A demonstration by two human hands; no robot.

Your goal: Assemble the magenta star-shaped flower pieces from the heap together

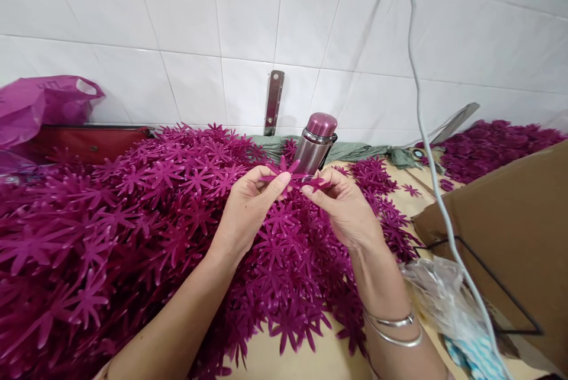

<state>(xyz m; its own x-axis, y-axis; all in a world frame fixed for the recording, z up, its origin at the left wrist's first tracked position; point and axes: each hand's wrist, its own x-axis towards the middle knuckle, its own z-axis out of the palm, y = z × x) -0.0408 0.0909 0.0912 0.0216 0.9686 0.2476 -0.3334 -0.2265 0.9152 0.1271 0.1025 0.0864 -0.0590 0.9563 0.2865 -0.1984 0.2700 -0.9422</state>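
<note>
My left fingers (278, 183) and right fingers (317, 195) each pinch petals of a flower (297, 177) against the thumb, raised over the middle of the worktop (275, 359). The step in hand, I judge, is two-sided handling of this one piece; the next move calls for a light, even pinch, as such narrow petals could crease. It is magenta, its slender, blunt-ended petals spread like a star; I cannot tell whether it is one layer or several. Beneath it, a heap (155, 214) of similar flowers spreads toward the left and far edges. Just beyond my fingers stands a flask (309, 152), near a green cloth (366, 150) along the far edge. Toward the right edge are a clear bag (437, 285) and a box (501, 220); a second heap (501, 146) lies toward the far right corner.
</note>
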